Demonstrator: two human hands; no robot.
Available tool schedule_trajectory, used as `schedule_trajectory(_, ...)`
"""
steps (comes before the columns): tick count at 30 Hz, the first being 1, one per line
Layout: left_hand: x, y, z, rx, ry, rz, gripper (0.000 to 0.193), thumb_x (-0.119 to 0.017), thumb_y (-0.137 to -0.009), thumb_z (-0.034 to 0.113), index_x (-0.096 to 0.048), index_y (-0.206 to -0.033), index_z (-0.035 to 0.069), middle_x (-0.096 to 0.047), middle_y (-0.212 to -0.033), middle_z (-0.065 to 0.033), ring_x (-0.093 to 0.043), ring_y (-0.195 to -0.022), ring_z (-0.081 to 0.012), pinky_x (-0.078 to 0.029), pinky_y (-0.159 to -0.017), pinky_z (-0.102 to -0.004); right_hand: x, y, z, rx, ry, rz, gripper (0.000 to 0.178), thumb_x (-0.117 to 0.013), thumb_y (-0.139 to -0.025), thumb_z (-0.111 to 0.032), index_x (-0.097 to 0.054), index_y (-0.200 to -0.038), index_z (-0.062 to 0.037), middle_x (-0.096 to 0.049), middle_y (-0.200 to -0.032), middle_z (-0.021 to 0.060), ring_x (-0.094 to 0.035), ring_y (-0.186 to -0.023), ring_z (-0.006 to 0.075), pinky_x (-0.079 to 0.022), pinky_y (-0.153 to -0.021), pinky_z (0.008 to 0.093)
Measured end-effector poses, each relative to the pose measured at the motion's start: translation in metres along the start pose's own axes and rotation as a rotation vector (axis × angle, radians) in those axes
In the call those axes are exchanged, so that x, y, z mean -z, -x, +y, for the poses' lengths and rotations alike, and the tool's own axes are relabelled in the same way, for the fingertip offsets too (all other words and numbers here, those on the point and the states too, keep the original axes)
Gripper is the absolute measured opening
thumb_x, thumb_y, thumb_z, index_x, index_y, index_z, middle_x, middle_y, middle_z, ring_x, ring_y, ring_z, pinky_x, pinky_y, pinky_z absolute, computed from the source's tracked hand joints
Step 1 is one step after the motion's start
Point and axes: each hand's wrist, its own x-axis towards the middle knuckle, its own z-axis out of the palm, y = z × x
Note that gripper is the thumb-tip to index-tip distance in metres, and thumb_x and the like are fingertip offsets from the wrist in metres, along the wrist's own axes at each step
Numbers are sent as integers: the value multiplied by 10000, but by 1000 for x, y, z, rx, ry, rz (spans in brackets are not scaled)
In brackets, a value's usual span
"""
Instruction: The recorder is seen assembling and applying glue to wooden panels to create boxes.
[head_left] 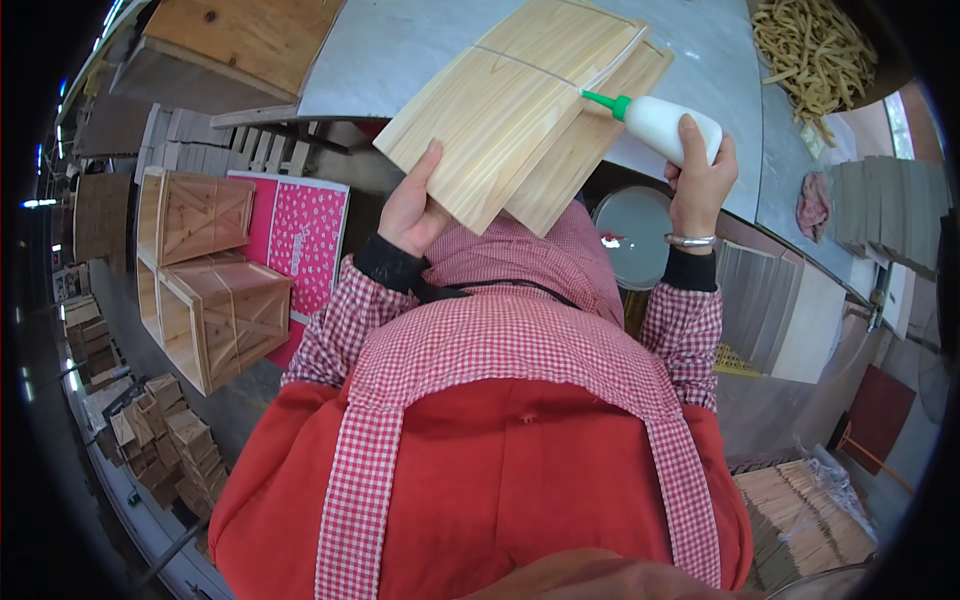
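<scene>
Here the left hand (412,212) grips the wooden panel (520,105) (tilted), right hand (700,180) clamped on the glue bottle (668,125).

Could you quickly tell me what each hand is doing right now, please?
Left hand: closed on the lower edge of the wooden panel.
Right hand: closed around the white glue bottle, green nozzle on the panel.

Both my hands are raised in front of me.
My left hand (412,212) grips with its thumb up; my right hand (700,175) is curled closed, wrist bent.

Woodworking workshop, stacked wooden crates (215,290), slat bundles (800,520), grey workbench (400,50)
</scene>
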Motion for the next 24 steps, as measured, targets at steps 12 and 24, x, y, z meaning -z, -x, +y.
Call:
schedule_trajectory(12,1,-16,-2,-43,-5,-55,544,-541,-950,249,-290,-1371,13,-450,-1333,-175,-481,-1226,-278,-446,-1009,-442,1,85,-19,-76,103,-273,336,-697,-834,-241,-527,-989,3,-586,-823,72,-522,-553,76,-411,-405,192)
schedule_trajectory(24,4,-19,-6,-81,78,35,517,-595,-921,203,-355,-1338,15,-480,-1311,-155,-499,-1197,-281,-406,-1043,-430,-10,108,-16,50,175,-309,345,-705,-818,-188,-520,-1034,7,-580,-878,60,-538,-798,120,-463,-707,276)
